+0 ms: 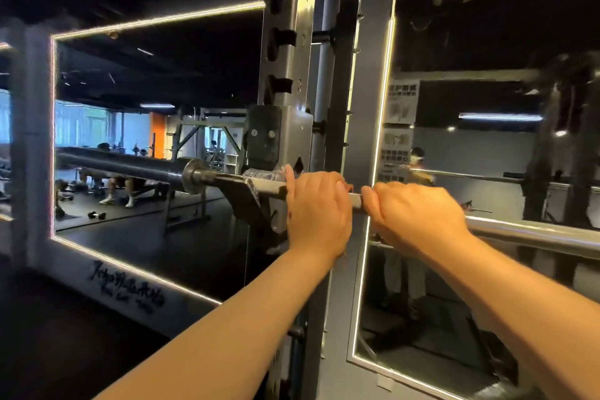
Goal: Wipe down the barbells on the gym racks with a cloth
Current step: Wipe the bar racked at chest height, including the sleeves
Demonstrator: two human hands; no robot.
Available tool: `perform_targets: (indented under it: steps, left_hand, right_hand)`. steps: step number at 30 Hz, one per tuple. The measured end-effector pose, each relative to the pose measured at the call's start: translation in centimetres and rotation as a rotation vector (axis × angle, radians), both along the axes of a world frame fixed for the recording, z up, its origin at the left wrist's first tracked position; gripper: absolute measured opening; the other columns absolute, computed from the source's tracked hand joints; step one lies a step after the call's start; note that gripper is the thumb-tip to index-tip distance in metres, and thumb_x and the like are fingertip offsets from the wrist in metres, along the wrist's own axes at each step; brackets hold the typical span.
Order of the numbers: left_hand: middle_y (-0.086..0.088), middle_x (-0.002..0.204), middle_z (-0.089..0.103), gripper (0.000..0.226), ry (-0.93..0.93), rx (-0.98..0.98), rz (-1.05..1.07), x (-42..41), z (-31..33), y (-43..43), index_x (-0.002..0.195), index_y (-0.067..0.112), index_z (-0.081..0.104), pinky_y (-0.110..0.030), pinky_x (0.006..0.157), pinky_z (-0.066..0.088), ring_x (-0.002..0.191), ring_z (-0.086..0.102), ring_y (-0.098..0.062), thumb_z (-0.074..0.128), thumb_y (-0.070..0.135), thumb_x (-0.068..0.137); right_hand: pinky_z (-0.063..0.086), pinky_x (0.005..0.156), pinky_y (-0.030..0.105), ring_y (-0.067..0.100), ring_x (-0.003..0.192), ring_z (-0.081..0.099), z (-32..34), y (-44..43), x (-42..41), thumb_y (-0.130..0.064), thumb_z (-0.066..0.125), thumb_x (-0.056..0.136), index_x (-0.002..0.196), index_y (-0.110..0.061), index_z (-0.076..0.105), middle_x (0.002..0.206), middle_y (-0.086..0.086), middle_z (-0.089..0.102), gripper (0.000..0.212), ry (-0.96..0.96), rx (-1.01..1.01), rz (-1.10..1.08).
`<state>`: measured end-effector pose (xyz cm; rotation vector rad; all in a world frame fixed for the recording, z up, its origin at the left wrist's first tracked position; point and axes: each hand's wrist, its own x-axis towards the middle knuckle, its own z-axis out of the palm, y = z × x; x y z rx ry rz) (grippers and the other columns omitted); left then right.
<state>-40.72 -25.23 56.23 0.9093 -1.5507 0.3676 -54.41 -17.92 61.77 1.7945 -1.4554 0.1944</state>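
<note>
A steel barbell (535,232) runs across the view, resting on the hook (242,187) of the grey rack upright (289,42). Its dark sleeve (130,166) sticks out to the left past the collar. Both of my hands are on the shaft just right of the hook. My left hand (316,208) curls over the bar beside the upright. My right hand (418,214) grips the bar a short gap further right. A strip of knurled shaft (355,200) shows between them. No cloth is visible in either hand.
Lit-edged mirrors (146,127) hang on the wall to the left and right of the rack, reflecting benches, dumbbells and a person. A second rack post (337,75) stands behind the upright. The floor is dark.
</note>
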Motion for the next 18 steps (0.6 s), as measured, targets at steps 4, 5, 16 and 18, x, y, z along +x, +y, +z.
perform_targets:
  steps: [4,5,16,18]
  left_hand:
    - [0.003,0.118,0.060,0.032,-0.078,-0.091,-0.097,1.3,-2.4,-0.9,0.121,0.019,0.061,-0.047,0.127,0.004,0.123,0.052,-0.017,0.033,0.027,0.107]
    - [0.002,0.123,0.060,0.035,-0.102,-0.098,-0.082,2.2,-2.7,-1.5,0.125,0.018,0.059,-0.046,0.127,0.004,0.128,0.051,-0.019,0.032,0.028,0.107]
    - [0.001,0.115,0.057,0.031,0.248,-0.022,-0.035,1.4,-1.9,-1.9,0.108,0.019,0.057,-0.044,0.127,0.008,0.129,0.047,-0.024,0.027,0.028,0.107]
    - [0.001,0.116,0.056,0.031,0.165,-0.047,-0.059,1.3,-2.3,-1.6,0.111,0.019,0.057,-0.045,0.127,0.009,0.129,0.047,-0.023,0.027,0.027,0.107]
  right_hand:
    - [0.058,0.064,0.036,0.018,0.077,0.062,-0.8,-0.3,-0.1,-0.047,0.026,0.106,0.109,-0.026,0.047,0.092,-0.005,0.056,0.030,-0.022,-0.015,-0.013]
    - [0.059,0.063,0.035,0.017,0.074,0.061,-0.9,-0.5,-0.1,-0.048,0.026,0.106,0.108,-0.027,0.047,0.089,-0.006,0.056,0.030,-0.021,-0.033,-0.003]
    - [0.059,0.064,0.034,0.014,0.071,0.059,-0.6,-1.2,-0.1,-0.047,0.017,0.107,0.105,-0.026,0.047,0.085,-0.007,0.054,0.037,-0.038,-0.072,0.014]
    - [0.057,0.060,0.031,0.012,0.069,0.058,-0.8,-1.4,-0.2,-0.049,0.013,0.105,0.103,-0.028,0.049,0.084,-0.008,0.053,0.042,-0.055,-0.078,0.017]
